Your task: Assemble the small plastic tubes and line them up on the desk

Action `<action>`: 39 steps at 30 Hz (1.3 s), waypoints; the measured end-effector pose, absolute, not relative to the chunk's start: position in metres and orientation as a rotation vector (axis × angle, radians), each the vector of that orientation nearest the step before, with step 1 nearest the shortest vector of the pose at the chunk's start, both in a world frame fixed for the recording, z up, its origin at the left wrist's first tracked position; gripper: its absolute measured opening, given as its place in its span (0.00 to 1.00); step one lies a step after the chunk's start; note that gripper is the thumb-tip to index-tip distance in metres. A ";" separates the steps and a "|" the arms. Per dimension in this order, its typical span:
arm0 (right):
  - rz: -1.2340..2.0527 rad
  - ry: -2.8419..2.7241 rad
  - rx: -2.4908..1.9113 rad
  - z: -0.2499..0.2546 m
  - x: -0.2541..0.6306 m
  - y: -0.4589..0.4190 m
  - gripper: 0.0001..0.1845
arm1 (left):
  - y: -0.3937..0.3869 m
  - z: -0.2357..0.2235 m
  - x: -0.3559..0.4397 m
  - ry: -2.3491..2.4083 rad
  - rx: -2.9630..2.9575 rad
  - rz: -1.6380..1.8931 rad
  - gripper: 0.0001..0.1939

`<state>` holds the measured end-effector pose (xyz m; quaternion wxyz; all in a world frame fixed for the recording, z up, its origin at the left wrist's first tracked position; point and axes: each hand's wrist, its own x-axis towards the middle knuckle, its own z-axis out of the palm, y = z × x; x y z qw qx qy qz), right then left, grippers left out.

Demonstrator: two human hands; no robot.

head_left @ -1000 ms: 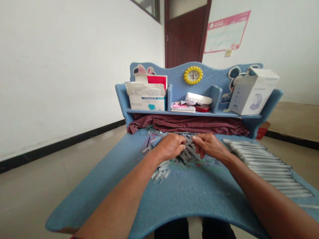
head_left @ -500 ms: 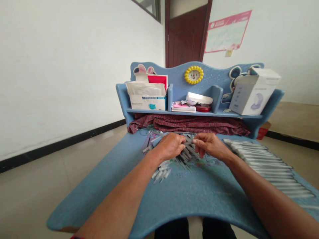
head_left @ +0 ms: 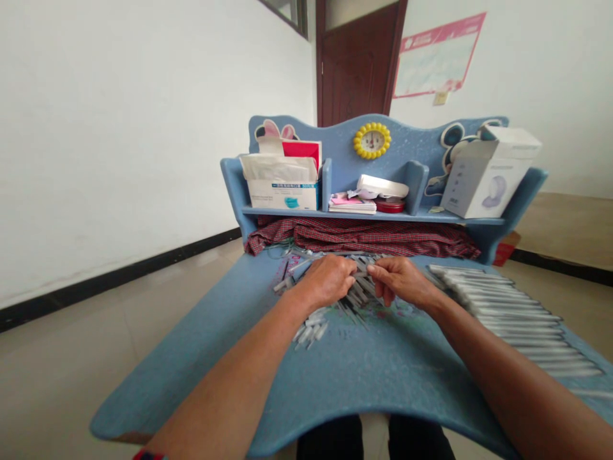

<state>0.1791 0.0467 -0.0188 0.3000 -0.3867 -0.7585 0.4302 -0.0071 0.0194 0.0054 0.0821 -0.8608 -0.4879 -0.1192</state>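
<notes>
At my blue painted desk (head_left: 383, 390), short white plastic caps (head_left: 309, 326) lie near my left hand (head_left: 328, 281), its grip hidden over a heap of thin grey plastic sticks (head_left: 361, 287); my right hand (head_left: 400, 284) pinches them, fingers together, near rows of long white tubes (head_left: 507, 313).

On the blue shelf (head_left: 407, 144) you have a yellow daisy-shaped clock (head_left: 371, 140) fixed to the back panel; a box of face masks (head_left: 282, 191) stands at its left end, with a red folder (head_left: 301, 152) behind it; a white box (head_left: 488, 179) sits tilted at its right end; a pink-topped stack of papers (head_left: 352, 206) and a red tin (head_left: 389, 207) lie mid-shelf; a red plaid cloth (head_left: 354, 236) lies just below it; a dark wooden door (head_left: 357, 64) and a pink-bordered poster (head_left: 435, 57) are beyond it.
</notes>
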 end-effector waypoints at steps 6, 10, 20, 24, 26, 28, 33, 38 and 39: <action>1.225 -1.936 -1.066 -0.017 0.176 0.045 0.24 | 0.020 0.004 -0.005 -1.444 -2.518 -0.391 0.07; 1.217 -1.924 -1.046 -0.017 0.177 0.045 0.24 | 0.019 0.005 -0.005 -1.446 -2.515 -0.387 0.07; 1.000 -2.127 -0.928 -0.021 0.175 0.045 0.12 | 0.011 0.010 0.000 -1.463 -2.487 -0.331 0.08; 1.006 -2.156 -0.958 -0.021 0.175 0.044 0.09 | 0.010 0.008 0.001 -1.450 -2.509 -0.307 0.08; 1.015 -2.164 -0.959 -0.022 0.176 0.045 0.09 | 0.010 0.008 0.000 -1.436 -2.523 -0.323 0.08; 1.015 -2.146 -0.978 -0.023 0.178 0.047 0.09 | 0.010 0.010 -0.001 -1.419 -2.524 -0.399 0.09; 1.042 -2.008 -1.129 -0.026 0.186 0.058 0.08 | 0.011 0.025 -0.014 -1.515 -2.418 -0.540 0.11; 1.070 -1.976 -1.159 -0.029 0.190 0.063 0.07 | 0.018 0.026 -0.031 -1.759 -2.469 -0.157 0.05; 1.070 -1.979 -1.157 -0.030 0.190 0.063 0.07 | 0.021 0.023 -0.034 -1.788 -2.484 -0.096 0.04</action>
